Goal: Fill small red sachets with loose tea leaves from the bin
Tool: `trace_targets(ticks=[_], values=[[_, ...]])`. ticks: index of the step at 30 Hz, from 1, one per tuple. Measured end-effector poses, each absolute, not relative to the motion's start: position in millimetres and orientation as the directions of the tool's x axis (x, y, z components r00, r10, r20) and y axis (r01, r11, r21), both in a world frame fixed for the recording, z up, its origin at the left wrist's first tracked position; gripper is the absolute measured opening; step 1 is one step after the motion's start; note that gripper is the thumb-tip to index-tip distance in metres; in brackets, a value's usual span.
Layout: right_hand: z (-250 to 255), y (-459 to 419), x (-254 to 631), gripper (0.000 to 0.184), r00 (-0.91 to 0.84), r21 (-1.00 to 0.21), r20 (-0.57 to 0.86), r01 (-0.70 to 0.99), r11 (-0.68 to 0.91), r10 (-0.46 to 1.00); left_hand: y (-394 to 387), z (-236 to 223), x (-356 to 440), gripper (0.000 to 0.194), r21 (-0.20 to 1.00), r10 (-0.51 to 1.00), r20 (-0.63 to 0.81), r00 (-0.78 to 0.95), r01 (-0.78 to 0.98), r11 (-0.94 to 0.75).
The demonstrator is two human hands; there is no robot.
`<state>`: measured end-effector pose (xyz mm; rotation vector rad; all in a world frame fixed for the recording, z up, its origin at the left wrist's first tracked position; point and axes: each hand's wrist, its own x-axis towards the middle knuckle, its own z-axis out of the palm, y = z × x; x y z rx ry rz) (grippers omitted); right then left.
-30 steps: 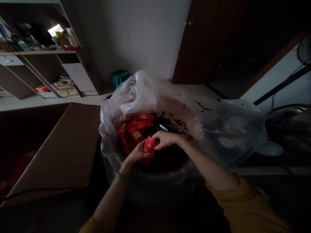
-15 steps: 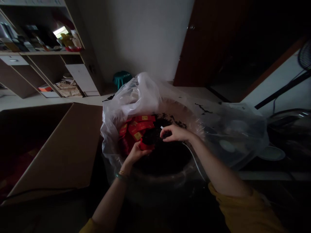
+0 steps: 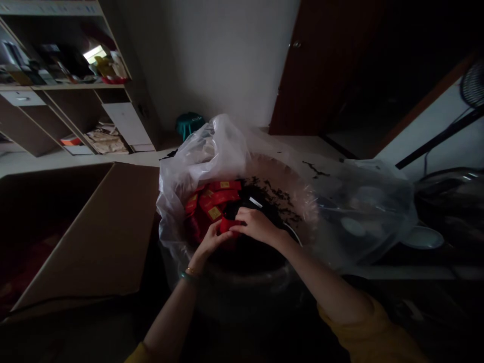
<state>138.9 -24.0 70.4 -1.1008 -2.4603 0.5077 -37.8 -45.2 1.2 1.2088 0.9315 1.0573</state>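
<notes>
- Mid-frame, our left hand (image 3: 209, 241) and right hand (image 3: 259, 226) grip a packet (image 3: 228, 225), probably to steady it.
- Left of centre, other packets (image 3: 210, 202) lie together, seemingly set aside.

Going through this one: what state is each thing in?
Small red packet: held in left hand, right hand touching it; seal unclear
Red packets with yellow labels: piled
Large translucent plastic bag: open, spread
Brown cardboard box: open
White drawer with handle: shut

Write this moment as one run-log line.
left hand: holding small red packet; right hand: gripping same packet; nearby: red packets with yellow labels; around: translucent plastic liner
</notes>
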Motion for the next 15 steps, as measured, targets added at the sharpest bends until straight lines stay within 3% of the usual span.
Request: trace_targets(ticks=[4, 6, 9, 15], values=[[63.0, -20.3, 134.7, 0.009, -0.484, -0.603, 0.270, 0.589, 0.539, 0.832, -42.2, 0.1, -35.9, 0.049, 0.985, 0.994, 0.006, 0.112, -0.170, 0.013], [55.9, -20.2, 131.6, 0.025, -0.347, -0.743, 0.288, 0.507, 0.437, 0.893, -40.0, -1.5, -35.8, 0.047, 0.979, 0.995, -0.011, 0.096, -0.203, 0.031], [44.3, -21.3, 127.7, 0.043, -0.177, -0.897, 0.201, 0.363, 0.253, 0.964, -38.1, -2.9, -35.8, 0.048, 0.973, 0.998, -0.010, 0.063, -0.231, 0.024], [32.3, -24.7, 122.5, 0.032, -0.102, -0.960, 0.057, 0.268, 0.083, 0.993, -38.1, -5.7, -34.8, 0.047, 0.952, 0.996, -0.060, 0.072, -0.296, 0.078]])
